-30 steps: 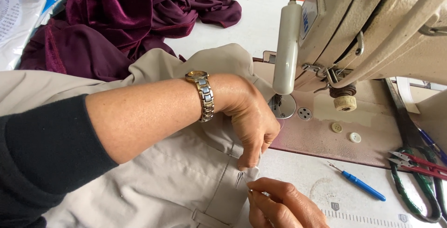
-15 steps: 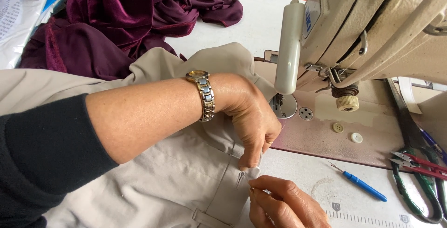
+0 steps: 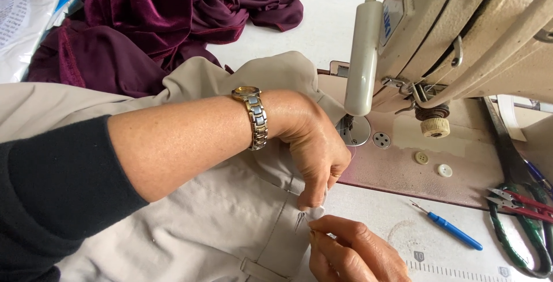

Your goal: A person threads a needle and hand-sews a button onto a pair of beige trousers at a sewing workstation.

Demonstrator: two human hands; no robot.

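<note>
Beige garment point(image 3: 190, 236), table's near edge: left hand point(image 3: 314, 149) pinches its seam; right hand point(image 3: 357, 253) apparently grips a pin, barely visible.

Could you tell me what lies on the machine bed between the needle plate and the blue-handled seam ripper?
In the head view, two small pale buttons lie between the needle plate and the seam ripper.

Matt, smooth beige woven cloth point(image 3: 190, 224) was seen beside plush, sheeny maroon velvet fabric point(image 3: 155, 17); a glossy two-tone metal wristwatch point(image 3: 253, 118) was worn.
</note>
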